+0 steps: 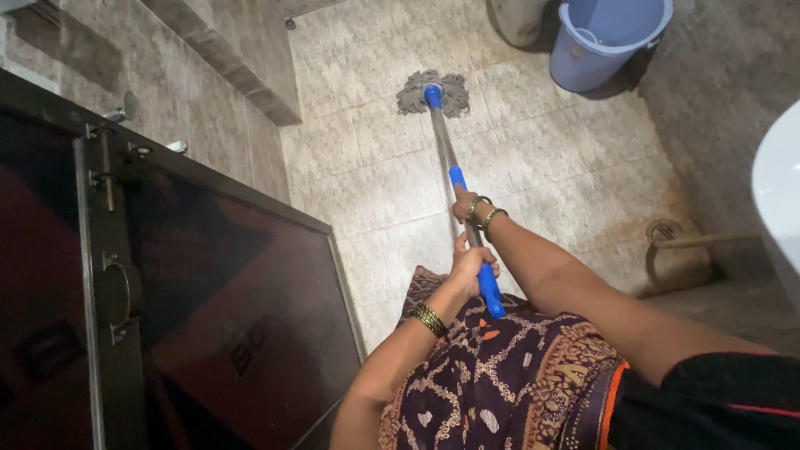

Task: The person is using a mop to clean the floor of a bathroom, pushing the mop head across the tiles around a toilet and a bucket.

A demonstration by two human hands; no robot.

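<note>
Both of my hands are on the mop (446,142) now. My right hand (465,204) is wrapped around the shaft farther down, just below the upper blue sleeve, and my left hand (472,265) is closed around it nearer my body, just above the blue end grip that pokes out over my patterned skirt (500,375). The pole runs out ahead of me to the grey string head (433,93), which lies spread flat on the tiled floor (550,158), well short of the blue bucket (604,37) in the far corner. The shaft looks like thin metal, so I judge it stiff and light, with most of the drag coming from those soft strands, heavier if they are wet. Bare metal could slip in a damp palm; the blue sleeves look like the surer places to grip. A dark glass door (208,292) stands close on my left, and the white basin edge (779,192) on my right.
</note>
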